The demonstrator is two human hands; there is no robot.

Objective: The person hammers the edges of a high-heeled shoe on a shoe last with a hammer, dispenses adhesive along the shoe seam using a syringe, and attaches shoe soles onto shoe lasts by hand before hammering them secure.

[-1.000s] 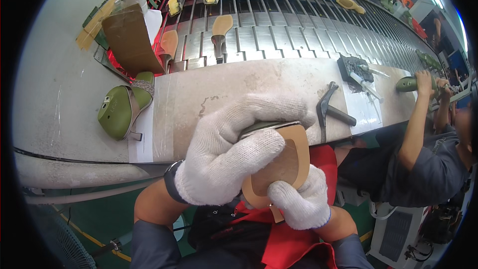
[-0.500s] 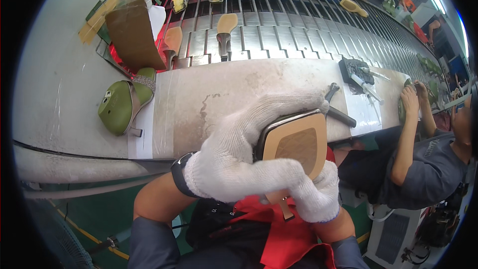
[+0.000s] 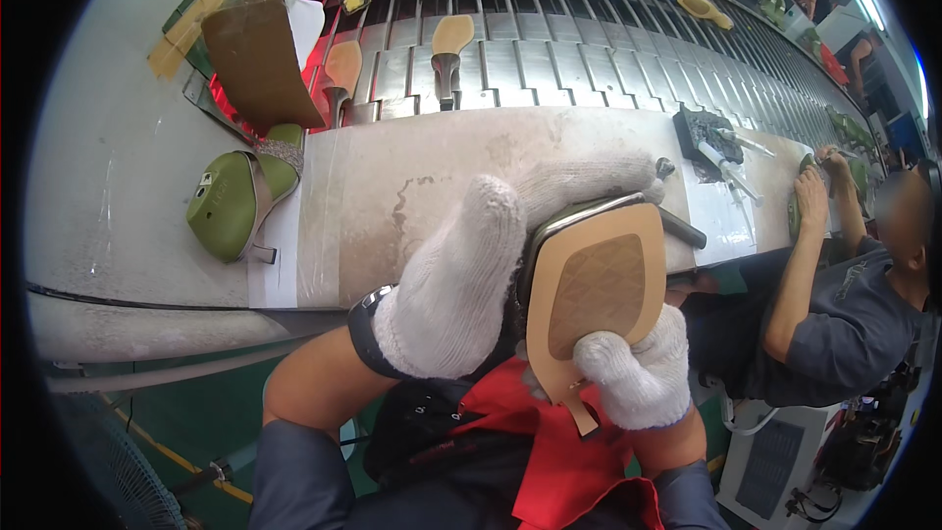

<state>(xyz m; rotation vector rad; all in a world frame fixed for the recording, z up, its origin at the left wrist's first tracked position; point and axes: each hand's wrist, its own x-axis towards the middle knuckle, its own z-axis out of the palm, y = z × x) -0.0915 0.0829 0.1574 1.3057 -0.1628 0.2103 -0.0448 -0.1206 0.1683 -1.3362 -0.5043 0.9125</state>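
A shoe sole (image 3: pixel 610 275), tan with a darker brown patterned patch, faces up in front of my chest, with a dark shoe edge and shiny rim at its far side. My right hand (image 3: pixel 643 373), in a white knitted glove, grips its narrow end, thumb pressed on the tan face. My left hand (image 3: pixel 471 265), gloved too, has its thumb raised off the sole; its fingers stretch along the far side, partly hidden behind it. Beyond the sole's right edge lies a dark-handled hammer (image 3: pixel 682 228), partly covered.
A green shoe last with a strap (image 3: pixel 234 204) rests on the bench at left. Several tan soles, one a near sole (image 3: pixel 452 36), lie on the metal conveyor (image 3: pixel 579 64). A black block (image 3: pixel 699 132) with white tube tools sits right, near a co-worker's hands (image 3: pixel 812 198).
My left thumb has lifted off the sole and swung up to the left. The shoe has tilted and moved slightly right, uncovering more of its tan face. My right thumb now shows on it.
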